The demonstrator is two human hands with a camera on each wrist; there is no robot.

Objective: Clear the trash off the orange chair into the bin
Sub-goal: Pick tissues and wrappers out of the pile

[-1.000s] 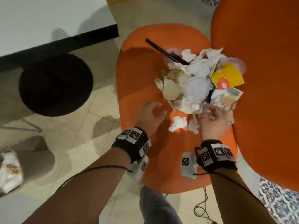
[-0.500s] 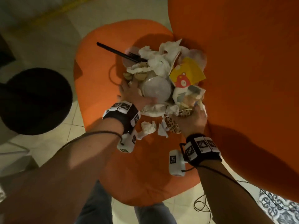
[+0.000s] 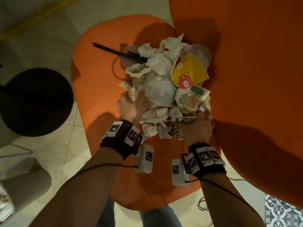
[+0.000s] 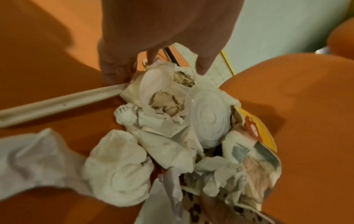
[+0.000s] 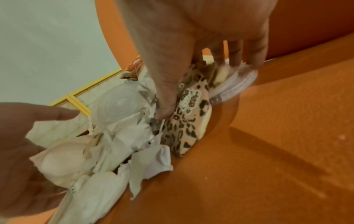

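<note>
**Both hands closing in on the trash pile on the orange chair**

We are seeing the trash pile sitting on the orange chair seat, against the backrest. We are pressing the left hand into the pile's left edge, fingers extended among napkins, not clearly gripping. The right hand is curling over the pile's near-right edge, fingers on a leopard-print wrapper. A black fork is lying at the pile's far-left side. A clear lid is sitting mid-pile.
</note>
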